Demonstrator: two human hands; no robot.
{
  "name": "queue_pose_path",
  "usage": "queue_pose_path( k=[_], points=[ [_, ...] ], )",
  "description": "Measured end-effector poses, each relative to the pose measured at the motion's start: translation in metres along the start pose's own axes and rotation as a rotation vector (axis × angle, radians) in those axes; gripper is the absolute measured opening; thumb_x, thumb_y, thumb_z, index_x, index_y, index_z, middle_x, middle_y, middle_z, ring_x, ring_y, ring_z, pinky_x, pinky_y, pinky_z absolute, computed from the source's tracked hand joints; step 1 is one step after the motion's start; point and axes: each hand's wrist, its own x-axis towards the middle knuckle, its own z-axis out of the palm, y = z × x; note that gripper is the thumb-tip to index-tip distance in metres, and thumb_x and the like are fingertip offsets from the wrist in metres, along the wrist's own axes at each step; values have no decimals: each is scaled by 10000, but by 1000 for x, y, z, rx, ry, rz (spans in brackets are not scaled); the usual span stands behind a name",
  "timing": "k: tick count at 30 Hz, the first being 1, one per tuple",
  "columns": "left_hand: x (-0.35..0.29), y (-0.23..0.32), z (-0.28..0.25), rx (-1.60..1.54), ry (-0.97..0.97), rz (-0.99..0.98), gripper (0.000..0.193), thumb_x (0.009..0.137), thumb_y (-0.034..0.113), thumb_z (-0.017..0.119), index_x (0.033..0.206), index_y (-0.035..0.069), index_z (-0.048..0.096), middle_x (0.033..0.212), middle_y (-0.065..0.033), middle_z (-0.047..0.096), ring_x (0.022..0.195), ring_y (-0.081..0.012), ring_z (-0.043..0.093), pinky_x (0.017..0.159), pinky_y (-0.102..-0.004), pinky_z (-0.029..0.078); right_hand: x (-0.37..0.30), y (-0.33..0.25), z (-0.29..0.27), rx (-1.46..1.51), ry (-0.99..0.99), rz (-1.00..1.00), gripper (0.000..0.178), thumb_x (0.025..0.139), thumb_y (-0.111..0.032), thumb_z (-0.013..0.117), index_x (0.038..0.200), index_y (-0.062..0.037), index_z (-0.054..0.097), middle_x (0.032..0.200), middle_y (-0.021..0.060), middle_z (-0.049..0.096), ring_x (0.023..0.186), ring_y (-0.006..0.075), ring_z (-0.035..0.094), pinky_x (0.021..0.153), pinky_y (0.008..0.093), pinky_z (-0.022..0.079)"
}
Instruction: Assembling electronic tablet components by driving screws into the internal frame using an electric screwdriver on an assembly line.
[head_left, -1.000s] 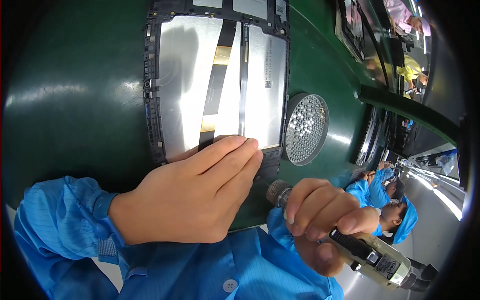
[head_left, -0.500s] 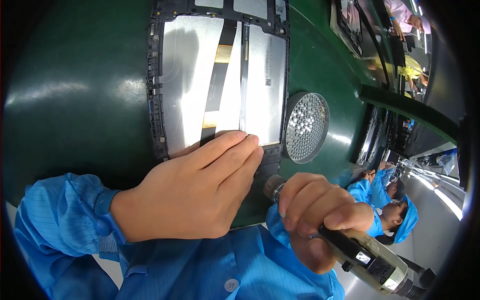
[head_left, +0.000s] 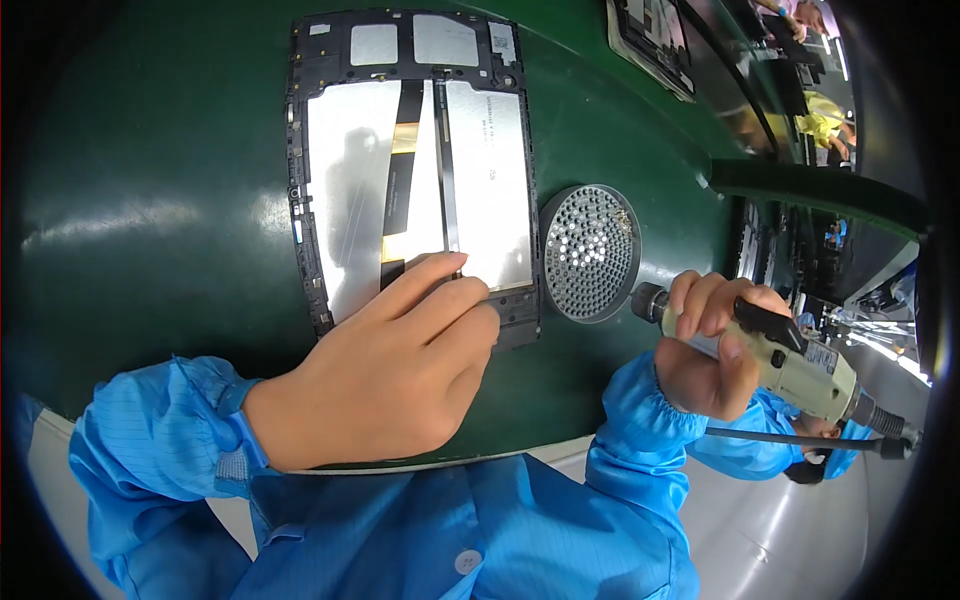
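A tablet housing (head_left: 350,200) with a black frame and a silvery metal back lies on the bench. A dark ribbon cable (head_left: 398,190) with gold patches and a thin dark strip (head_left: 446,185) run down its middle. My left hand (head_left: 395,365) rests over its near end, fingers extended and slightly bent, fingertips by the lower end of the strip. The left thumb is hidden. At the right, my right hand (head_left: 715,330) is wrapped round a beige electric screwdriver (head_left: 815,380) with a black lever. Its knurled nose points left, raised and apart from the housing.
A round grey screw dish (head_left: 590,255) full of small holes stands right of the housing, with tiny bits at its far right. Beyond are a green raised edge (head_left: 815,185) and stacked dark panels (head_left: 655,40). Co-workers in blue (head_left: 745,455) and yellow (head_left: 822,120) sit or stand at the right.
The screwdriver in my right hand has moved right and up, away from the housing. The housing and dish appear lower and further left. My left fingers have spread and bent slightly.
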Motion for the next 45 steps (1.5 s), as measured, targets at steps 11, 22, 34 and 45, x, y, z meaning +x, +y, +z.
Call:
queue_pose_path(
  k=[11, 22, 34, 45],
  points=[
    [5, 35, 28, 139, 125, -137, 190, 650, -19, 709, 817, -81, 643, 826, -154, 571, 976, -347, 572, 874, -492, 471, -17, 11, -46, 6, 111, -39, 374, 783, -124, 607, 1106, 32, 500, 703, 116, 534, 573, 208, 534, 565, 354, 440],
    [-5, 46, 43, 262, 254, -259, 212, 648, 6, 657, 846, -71, 650, 872, -138, 559, 920, -315, 575, 727, -410, 467, -17, 9, -42, 1, 122, -30, 386, 759, -122, 598, 1107, 20, 510, 693, 117, 539, 557, 205, 533, 562, 363, 441],
    [4, 54, 52, 458, 202, -278, 198, 639, -10, 651, 825, -78, 650, 859, -152, 556, 908, -326, 574, 711, -406, 470, -17, 12, -39, -11, 143, -32, 383, 746, -112, 606, 1094, 23, 518, 677, 113, 537, 554, 208, 540, 544, 353, 443],
    [5, 60, 52, 438, 207, -327, 185, 662, -23, 669, 835, -80, 636, 824, -149, 537, 921, -321, 575, 695, -404, 457, -18, 11, -42, 7, 170, -16, 386, 741, -109, 611, 1090, 30, 518, 695, 123, 546, 559, 211, 541, 564, 364, 448]
  ],
)
